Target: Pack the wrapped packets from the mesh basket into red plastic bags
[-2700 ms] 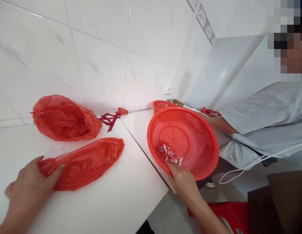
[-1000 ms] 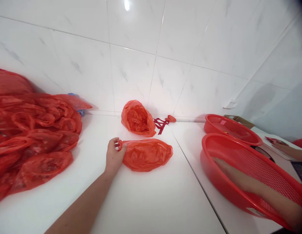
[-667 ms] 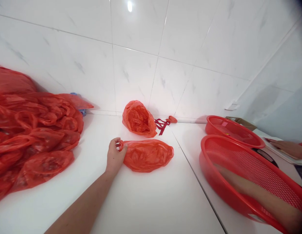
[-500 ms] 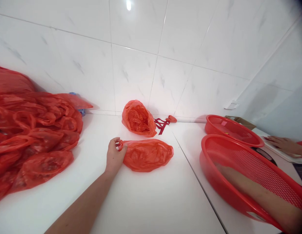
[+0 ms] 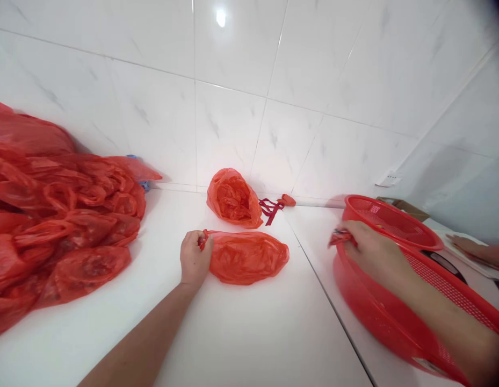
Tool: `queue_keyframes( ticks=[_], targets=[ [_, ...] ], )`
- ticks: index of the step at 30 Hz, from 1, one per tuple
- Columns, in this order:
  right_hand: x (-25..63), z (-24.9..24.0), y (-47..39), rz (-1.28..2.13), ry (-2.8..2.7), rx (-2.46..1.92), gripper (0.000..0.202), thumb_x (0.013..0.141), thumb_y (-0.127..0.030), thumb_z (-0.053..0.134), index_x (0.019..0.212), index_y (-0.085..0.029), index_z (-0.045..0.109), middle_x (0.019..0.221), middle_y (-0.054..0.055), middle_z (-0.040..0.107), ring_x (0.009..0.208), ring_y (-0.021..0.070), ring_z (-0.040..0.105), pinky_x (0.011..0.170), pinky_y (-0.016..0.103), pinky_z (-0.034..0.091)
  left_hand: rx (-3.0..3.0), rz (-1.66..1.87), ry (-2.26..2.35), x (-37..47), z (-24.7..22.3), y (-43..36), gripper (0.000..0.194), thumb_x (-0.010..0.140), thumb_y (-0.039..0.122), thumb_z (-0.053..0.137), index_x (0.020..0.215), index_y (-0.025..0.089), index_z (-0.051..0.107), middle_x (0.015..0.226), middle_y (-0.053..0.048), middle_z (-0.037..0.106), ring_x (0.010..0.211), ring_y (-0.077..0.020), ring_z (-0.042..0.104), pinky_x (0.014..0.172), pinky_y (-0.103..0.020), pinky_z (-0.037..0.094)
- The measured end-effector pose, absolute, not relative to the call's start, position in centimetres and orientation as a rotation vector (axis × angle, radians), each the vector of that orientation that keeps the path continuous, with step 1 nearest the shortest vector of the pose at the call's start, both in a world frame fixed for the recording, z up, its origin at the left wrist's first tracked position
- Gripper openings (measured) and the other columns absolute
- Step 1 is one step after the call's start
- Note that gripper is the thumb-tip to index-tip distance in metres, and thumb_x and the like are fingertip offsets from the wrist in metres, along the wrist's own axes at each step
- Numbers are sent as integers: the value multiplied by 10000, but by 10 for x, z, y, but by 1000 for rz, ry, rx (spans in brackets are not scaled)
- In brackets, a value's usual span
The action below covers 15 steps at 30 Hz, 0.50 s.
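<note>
A red plastic bag (image 5: 249,259) lies on the white table, its mouth toward the left. My left hand (image 5: 195,257) is closed on the gathered edge of this bag. My right hand (image 5: 368,244) is above the left rim of the nearer red mesh basket (image 5: 352,301), fingers closed around a small red wrapped piece (image 5: 341,237) that is blurred; I cannot make out its exact kind. Behind the flat bag, another red plastic bag (image 5: 235,199) stands open with crumpled red plastic inside.
Many filled red plastic bags (image 5: 72,215) are heaped at the left. Dark red ribbon strips (image 5: 270,209) lie by the wall. A second red basket (image 5: 390,220) sits behind the near one. Another person's hand (image 5: 478,251) rests at a white tray on the far right.
My right hand has come up out of the nearer basket to its left rim, now with a small red piece in its fingers. My left hand still holds the bag's edge.
</note>
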State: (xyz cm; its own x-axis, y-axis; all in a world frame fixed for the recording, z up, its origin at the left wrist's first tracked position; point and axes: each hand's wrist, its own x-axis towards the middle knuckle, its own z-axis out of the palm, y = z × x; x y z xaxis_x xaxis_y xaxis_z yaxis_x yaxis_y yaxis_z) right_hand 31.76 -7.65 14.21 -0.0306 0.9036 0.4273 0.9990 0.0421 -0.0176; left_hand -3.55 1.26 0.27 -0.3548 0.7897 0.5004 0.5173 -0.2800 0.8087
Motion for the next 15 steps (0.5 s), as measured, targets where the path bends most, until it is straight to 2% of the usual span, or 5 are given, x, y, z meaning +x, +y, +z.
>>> queue_keyframes(
  ticks=[3, 8, 10, 12, 15],
  targets=[
    [253, 134, -62, -163, -2214, -1723, 266, 812, -118, 419, 1008, -266, 521, 1046, 10, 608, 801, 146, 606, 621, 237, 402, 1624, 1636, 1611, -33, 3, 8, 158, 826, 371, 493, 781, 220, 499, 705, 30, 513, 641, -142, 472, 635, -271, 404],
    [170, 89, -27, 229, -2413, -1498, 241, 807, -109, 430, 996, -233, 513, 961, 13, 599, 781, 137, 578, 672, 244, 396, 1515, 1625, 1520, -36, 2, 0, 198, 843, 403, 476, 783, 220, 527, 708, 34, 564, 620, -131, 488, 603, -245, 402],
    [154, 74, -16, 337, -2395, -1483, 241, 803, -149, 477, 1025, -233, 518, 993, 21, 597, 828, 150, 574, 687, 253, 405, 1482, 1628, 1510, -39, 3, -2, 202, 843, 406, 480, 810, 219, 546, 779, 18, 630, 647, -136, 525, 618, -249, 418],
    [148, 69, -10, 416, -2379, -1490, 342, 774, -228, 566, 1110, -242, 509, 1110, 44, 569, 934, 180, 563, 725, 273, 422, 1465, 1646, 1491, -43, 4, -3, 191, 847, 396, 480, 843, 218, 547, 911, -8, 676, 709, -147, 568, 653, -260, 436],
    [154, 82, -17, 370, -2365, -1497, 496, 751, -292, 606, 1227, -267, 468, 1241, 53, 510, 1097, 211, 509, 846, 321, 430, 1522, 1691, 1479, -48, 3, -1, 155, 853, 361, 471, 825, 216, 520, 1098, -51, 659, 868, -183, 602, 742, -299, 449]
  ],
)
